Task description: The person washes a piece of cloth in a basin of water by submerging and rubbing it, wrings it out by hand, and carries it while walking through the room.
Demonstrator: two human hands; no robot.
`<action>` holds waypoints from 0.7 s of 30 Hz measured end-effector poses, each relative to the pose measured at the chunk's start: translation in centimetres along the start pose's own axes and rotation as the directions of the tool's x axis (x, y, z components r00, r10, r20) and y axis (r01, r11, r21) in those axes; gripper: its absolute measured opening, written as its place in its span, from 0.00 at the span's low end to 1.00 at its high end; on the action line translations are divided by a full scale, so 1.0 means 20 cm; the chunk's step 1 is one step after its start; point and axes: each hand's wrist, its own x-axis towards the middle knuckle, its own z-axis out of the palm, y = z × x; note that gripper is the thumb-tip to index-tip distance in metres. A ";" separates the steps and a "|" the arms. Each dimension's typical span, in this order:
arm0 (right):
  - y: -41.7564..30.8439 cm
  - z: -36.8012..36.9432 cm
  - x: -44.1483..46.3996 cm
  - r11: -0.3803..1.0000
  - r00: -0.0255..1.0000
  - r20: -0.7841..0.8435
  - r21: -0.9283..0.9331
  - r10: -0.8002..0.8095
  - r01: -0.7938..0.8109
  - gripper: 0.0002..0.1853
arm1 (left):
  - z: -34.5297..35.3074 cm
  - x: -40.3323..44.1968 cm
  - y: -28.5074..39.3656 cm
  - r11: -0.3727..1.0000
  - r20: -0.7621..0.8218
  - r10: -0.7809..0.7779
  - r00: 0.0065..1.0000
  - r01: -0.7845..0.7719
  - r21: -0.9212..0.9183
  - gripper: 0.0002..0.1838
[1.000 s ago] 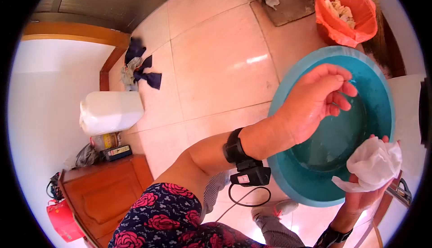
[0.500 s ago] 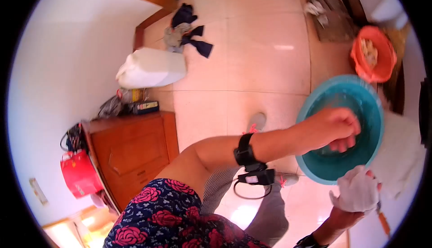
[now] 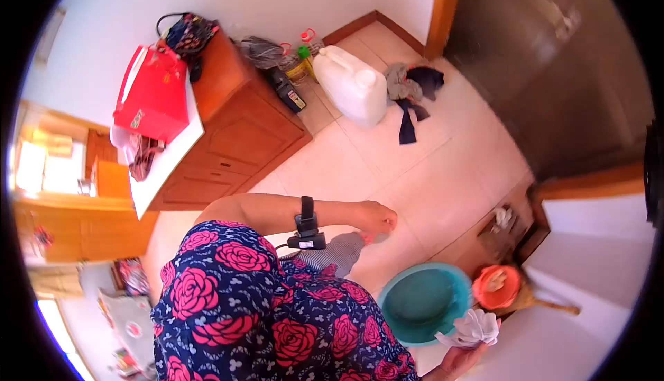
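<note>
My left hand (image 3: 377,219) is in front of my body over the floor, its fingers curled, with nothing visible in them; a black device is strapped to that forearm. At the lower right my right hand (image 3: 462,360) holds a crumpled white cloth (image 3: 474,328), which spreads over the fingers. The cloth hangs by the near right rim of a teal basin (image 3: 396,280) that stands on the floor with a little water in it.
An orange-lined bin (image 3: 508,286) stands beside the basin, with a broom behind it. A white jug (image 3: 351,87) and dark cloths (image 3: 407,123) lie farther off. On the left is a wooden cabinet (image 3: 228,152) with a red bag (image 3: 160,94).
The view has swung left, bringing the cabinet and red bag in closer. My left hand has moved away from over the basin. The white cloth is still in my right hand.
</note>
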 end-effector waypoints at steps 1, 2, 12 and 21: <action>-0.05 0.05 0.04 1.000 0.999 0.027 -0.019 -0.017 0.018 0.29 | -0.05 -0.04 -0.02 0.996 -0.116 0.047 0.992 -0.038 0.085 0.13; -0.08 0.09 0.08 0.999 0.998 0.053 -0.038 -0.027 0.029 0.29 | -0.08 -0.06 -0.05 0.984 -0.226 0.091 0.970 -0.052 0.170 0.13; -0.12 0.43 0.55 0.969 0.929 0.284 -0.003 0.236 -0.246 0.28 | 0.03 -0.60 -0.32 0.995 -0.675 -0.091 0.732 0.046 -0.085 0.13; 0.03 0.60 0.87 0.905 0.683 0.652 -0.011 0.330 -0.426 0.29 | 0.45 -0.97 -0.47 0.880 -0.696 -0.409 0.591 0.053 -0.472 0.13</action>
